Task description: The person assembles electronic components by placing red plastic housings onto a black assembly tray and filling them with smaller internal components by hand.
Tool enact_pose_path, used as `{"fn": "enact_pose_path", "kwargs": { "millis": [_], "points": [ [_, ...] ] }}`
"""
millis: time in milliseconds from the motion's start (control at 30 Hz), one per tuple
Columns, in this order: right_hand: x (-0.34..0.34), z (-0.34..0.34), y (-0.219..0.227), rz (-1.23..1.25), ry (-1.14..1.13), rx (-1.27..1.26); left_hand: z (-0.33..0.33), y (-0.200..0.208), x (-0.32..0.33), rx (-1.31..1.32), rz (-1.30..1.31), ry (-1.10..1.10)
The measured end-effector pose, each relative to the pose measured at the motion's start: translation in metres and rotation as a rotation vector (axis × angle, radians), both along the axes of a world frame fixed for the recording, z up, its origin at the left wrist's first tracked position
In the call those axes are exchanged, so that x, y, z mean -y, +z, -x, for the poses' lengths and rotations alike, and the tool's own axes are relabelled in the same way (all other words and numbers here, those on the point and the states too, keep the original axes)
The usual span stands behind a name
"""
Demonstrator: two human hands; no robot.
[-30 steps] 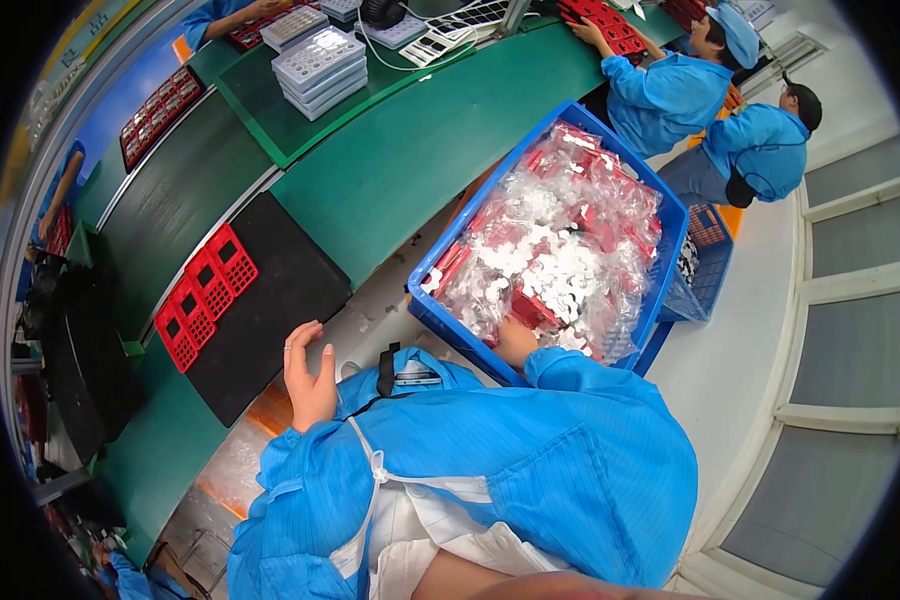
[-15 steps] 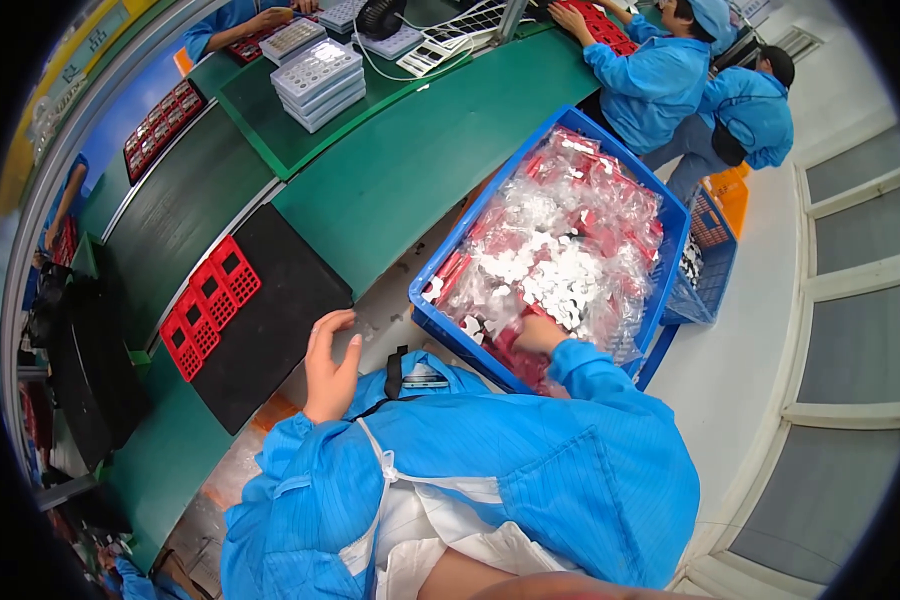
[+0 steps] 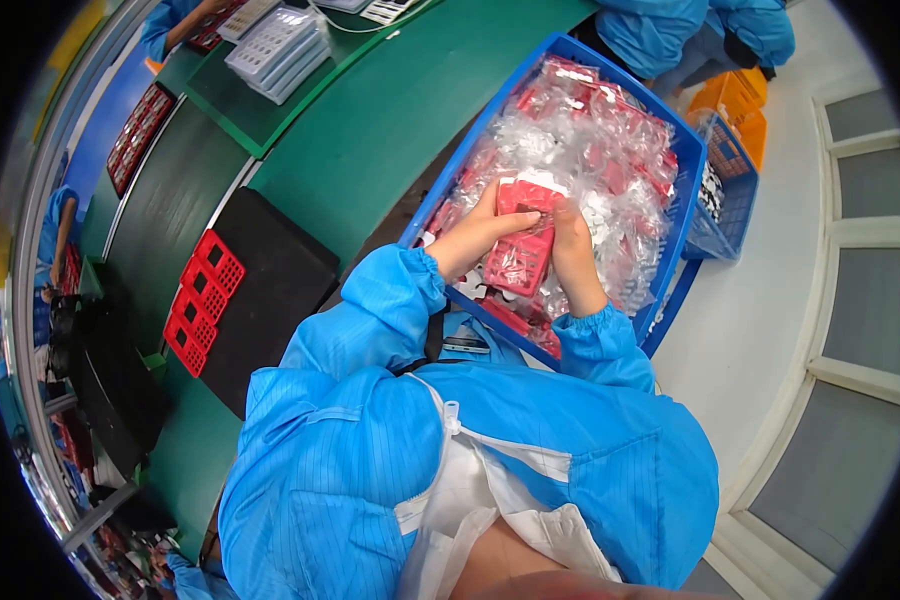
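Between my two hands is a red perforated plastic panel point(image 3: 523, 258) in a clear wrapper, held over the blue crate point(image 3: 432, 212). My left hand point(image 3: 482, 232) grips its left side, thumb lying across the front. On the other side, my right hand point(image 3: 573, 252) is closed at the upper right edge; some of its fingers are hidden behind the panel. Many similar bagged red pieces point(image 3: 630, 130) fill the crate beneath, with small white pieces point(image 3: 598, 222) scattered among the plastic film.
On the green bench point(image 3: 370, 120) to the left, a row of red perforated panels point(image 3: 203, 290) lies partly on a black mat point(image 3: 275, 270). Stacked pale trays point(image 3: 278, 55) stand farther back. Beyond the crate are a smaller blue basket point(image 3: 725, 185), an orange crate point(image 3: 745, 110) and co-workers in blue point(image 3: 660, 35).
My right hand has come up out of the crate's near end with a bagged red panel. My left hand has moved right from beside the mat and now grips it too.
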State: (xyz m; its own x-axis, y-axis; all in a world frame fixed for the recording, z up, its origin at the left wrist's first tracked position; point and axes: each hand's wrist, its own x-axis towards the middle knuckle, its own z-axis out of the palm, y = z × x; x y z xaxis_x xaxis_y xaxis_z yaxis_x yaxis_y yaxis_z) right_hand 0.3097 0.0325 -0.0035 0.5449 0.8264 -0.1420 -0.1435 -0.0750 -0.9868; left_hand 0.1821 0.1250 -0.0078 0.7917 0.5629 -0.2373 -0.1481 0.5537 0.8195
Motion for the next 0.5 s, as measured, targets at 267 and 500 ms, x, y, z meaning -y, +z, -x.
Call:
{"fn": "enact_pose_path", "kwargs": {
  "millis": [267, 500],
  "points": [
    [0.022, -0.082, -0.026, 0.57, -0.188, 1.401, 0.005, -0.012, 0.002, 0.108, 0.761, -0.162],
    [0.0, -0.02, 0.034, -0.007, 0.248, 0.546, 0.02, -0.009, 0.018, 0.237, 0.749, -0.362]
  ]
}}
